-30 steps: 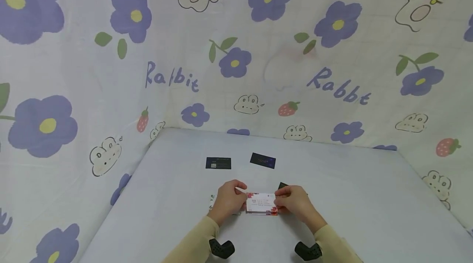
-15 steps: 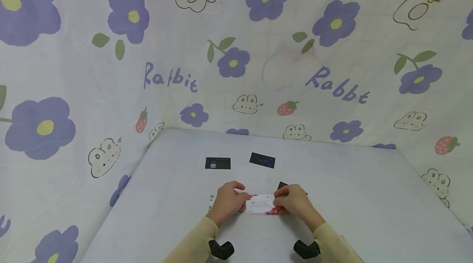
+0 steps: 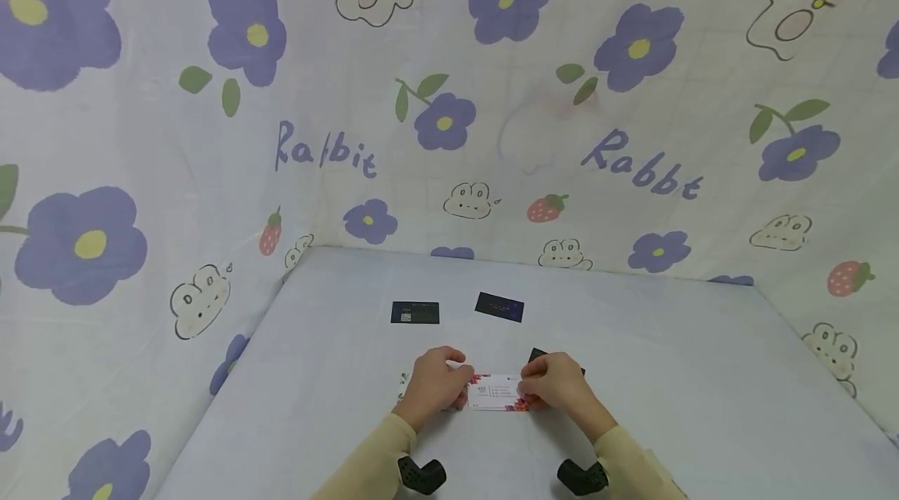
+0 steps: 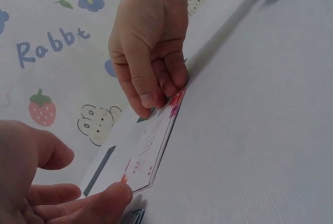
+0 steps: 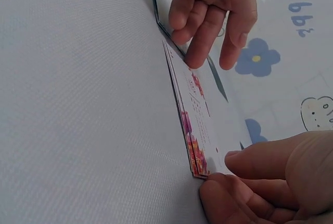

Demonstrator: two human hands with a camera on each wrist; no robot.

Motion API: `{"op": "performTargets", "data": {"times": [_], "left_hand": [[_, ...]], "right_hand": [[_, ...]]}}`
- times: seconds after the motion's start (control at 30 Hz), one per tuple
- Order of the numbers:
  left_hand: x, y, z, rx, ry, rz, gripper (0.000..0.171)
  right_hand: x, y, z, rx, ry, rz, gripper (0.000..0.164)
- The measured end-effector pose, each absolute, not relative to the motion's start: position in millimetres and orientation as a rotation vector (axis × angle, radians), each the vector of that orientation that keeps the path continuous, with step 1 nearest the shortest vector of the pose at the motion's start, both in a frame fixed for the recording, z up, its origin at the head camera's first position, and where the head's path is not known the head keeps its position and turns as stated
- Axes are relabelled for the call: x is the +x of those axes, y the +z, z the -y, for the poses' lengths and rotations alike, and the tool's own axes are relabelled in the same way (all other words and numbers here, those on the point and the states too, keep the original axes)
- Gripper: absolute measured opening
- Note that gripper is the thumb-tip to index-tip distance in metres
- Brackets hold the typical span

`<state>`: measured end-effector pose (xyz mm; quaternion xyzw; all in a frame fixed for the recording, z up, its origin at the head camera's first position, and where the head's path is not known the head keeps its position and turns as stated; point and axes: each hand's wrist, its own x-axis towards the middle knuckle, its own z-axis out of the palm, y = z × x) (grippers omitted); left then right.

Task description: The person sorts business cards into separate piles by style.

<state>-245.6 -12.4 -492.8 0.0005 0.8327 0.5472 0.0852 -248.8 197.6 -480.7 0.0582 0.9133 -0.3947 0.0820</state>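
Observation:
White business cards (image 3: 495, 393) with red floral corners lie in a small stack on the table between the two hands. In the right wrist view the stacked cards (image 5: 195, 109) show slightly offset edges. My left hand (image 3: 437, 381) is at their left end, its fingertips touching the edge, thumb and fingers apart. At the other end my right hand (image 3: 559, 383) pinches the right edge between thumb and fingers. A leaf-patterned card (image 3: 403, 383) lies mostly hidden beneath the left hand. Behind the right hand, a black card (image 3: 537, 353) is partly covered.
Two more black cards lie farther back, a left black card (image 3: 415, 313) with a square code and a tilted black card (image 3: 499, 306). The white table (image 3: 337, 344) meets a flower-and-rabbit printed cloth (image 3: 449, 172) at the back and sides.
The top white card has come down a little and lies flatter on those beneath, its far edge closer to me. Both hands stay nearly in place.

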Motion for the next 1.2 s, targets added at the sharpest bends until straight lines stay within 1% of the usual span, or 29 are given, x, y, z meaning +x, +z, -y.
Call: {"op": "performTargets", "data": {"times": [0.3,0.47,0.77,0.97,1.2], "left_hand": [[-251.0,-492.1,18.7,0.026,1.721,-2.498,0.035],[-256.4,-484.7,25.5,0.023,1.794,-2.485,0.036],[-263.1,-467.2,39.8,0.014,1.898,-2.471,0.033],[-269.1,-462.8,46.4,0.015,1.978,-2.461,0.031],[-267.9,-461.2,45.4,-0.011,1.973,-2.455,0.031]], "right_hand": [[-242.0,-481.1,-205.7,0.2,-1.276,-2.736,0.023],[-239.6,-476.2,-220.3,0.251,-1.438,-2.686,0.03],[-239.6,-454.6,-253.6,0.311,-1.627,-2.605,0.046],[-239.3,-442.5,-270.1,0.355,-1.712,-2.568,0.048],[-240.8,-439.2,-276.6,0.351,-1.756,-2.536,0.05]]}}
